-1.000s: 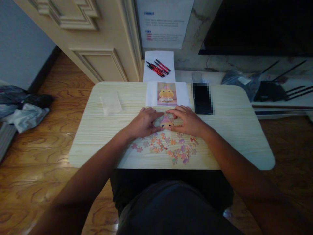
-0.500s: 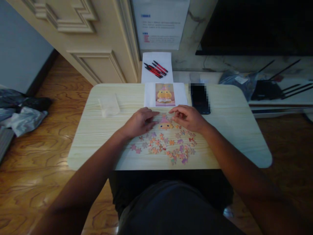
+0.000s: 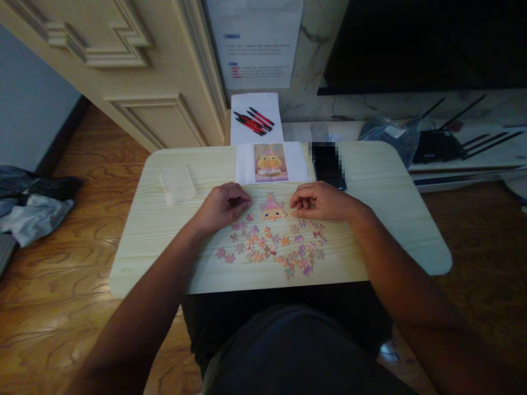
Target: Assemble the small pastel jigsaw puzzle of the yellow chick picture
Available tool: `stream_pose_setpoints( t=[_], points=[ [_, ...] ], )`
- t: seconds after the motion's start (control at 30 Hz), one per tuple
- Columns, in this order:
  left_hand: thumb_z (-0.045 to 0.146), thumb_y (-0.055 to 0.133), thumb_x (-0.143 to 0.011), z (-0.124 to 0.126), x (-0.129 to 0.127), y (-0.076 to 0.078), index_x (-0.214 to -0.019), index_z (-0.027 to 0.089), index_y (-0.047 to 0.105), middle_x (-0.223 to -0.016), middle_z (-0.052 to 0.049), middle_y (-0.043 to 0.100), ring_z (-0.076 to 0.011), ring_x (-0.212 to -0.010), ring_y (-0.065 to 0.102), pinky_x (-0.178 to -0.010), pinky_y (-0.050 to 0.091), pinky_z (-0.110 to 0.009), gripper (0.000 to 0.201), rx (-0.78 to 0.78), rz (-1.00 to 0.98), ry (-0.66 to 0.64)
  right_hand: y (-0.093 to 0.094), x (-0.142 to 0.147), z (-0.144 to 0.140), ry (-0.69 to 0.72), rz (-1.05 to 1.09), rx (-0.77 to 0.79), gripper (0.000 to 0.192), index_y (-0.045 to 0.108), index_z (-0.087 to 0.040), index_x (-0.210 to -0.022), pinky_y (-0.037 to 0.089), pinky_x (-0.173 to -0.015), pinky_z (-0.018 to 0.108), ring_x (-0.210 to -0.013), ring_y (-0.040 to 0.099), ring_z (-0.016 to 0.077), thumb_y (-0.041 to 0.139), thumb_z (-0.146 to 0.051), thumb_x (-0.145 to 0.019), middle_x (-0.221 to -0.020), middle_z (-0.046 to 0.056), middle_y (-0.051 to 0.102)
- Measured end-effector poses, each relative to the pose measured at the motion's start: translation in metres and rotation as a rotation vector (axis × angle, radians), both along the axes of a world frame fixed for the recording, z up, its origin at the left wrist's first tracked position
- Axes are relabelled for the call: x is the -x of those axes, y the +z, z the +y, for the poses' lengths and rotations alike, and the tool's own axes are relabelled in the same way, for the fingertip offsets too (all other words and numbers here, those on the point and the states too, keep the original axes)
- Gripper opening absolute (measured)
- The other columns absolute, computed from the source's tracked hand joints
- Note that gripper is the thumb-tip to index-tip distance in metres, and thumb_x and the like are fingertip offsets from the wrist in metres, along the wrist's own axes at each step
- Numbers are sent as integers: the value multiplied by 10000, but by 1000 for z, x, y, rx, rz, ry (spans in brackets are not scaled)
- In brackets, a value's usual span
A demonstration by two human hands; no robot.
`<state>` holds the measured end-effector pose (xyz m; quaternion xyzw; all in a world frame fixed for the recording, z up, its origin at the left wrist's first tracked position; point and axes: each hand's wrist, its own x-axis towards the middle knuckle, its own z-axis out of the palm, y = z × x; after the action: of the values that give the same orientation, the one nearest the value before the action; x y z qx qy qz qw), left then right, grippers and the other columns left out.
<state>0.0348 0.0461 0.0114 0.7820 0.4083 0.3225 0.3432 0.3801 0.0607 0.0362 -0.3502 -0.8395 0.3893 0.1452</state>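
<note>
Small joined patch of jigsaw, pink hat over yellow face [image 3: 272, 208], lies on pale wood-grain table [image 3: 382, 219] between hands, likely so both can reach it; left hand [image 3: 221, 206] curled loose just left of patch, holds nothing that shows; right hand [image 3: 320, 201] just right, fingertips [image 3: 297, 204] pinched narrow, whether on piece cannot tell; scattered loose pink and orange pieces [image 3: 272, 249] spread near body for picking; printed duck reference picture [image 3: 269, 162] propped beyond patch, facing person; dark phone [image 3: 327, 164] beside it.
</note>
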Motion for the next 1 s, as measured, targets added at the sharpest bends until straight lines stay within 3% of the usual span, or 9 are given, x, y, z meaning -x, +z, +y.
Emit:
stream_pose_setpoints(
  t=[0.17,0.33,0.6,0.73,1.0],
  points=[
    [287,751,-932,-1,0,1,-920,158,819,-885,-71,761,-156,-748,688,-666,538,-284,146,61,-20,-1,4,2,-1,24,-59,-20,123,816,-205,-995,512,-746,303,-786,664,158,815,-230,-874,-967,37,774],
    [286,749,-937,-2,-2,4,-914,159,819,-887,-71,753,-163,-762,686,-684,538,-295,147,25,-1,-1,7,3,-2,35,-110,-11,102,816,-206,-967,526,-769,302,-799,687,159,756,-182,-887,-957,30,770],
    [281,712,-951,-1,-3,4,-891,171,814,-847,-64,742,-170,-748,675,-684,534,-306,161,-76,50,-30,2,2,-2,-3,-76,-17,69,808,-210,-924,514,-715,289,-744,669,144,761,-194,-875,-887,10,763],
    [260,696,-952,1,-3,1,-904,177,816,-851,-61,747,-172,-750,681,-686,543,-316,154,-120,70,-43,1,4,-1,-42,1,-35,101,803,-210,-944,530,-712,302,-746,678,153,784,-309,-941,-887,23,765],
    [248,683,-999,-3,-10,2,-1047,207,870,-982,-108,776,-233,-919,711,-846,602,-399,198,-309,122,-149,0,10,-2,-51,30,-61,146,790,-203,-944,547,-727,317,-764,690,161,773,-342,-985,-908,44,762]
  ],
)
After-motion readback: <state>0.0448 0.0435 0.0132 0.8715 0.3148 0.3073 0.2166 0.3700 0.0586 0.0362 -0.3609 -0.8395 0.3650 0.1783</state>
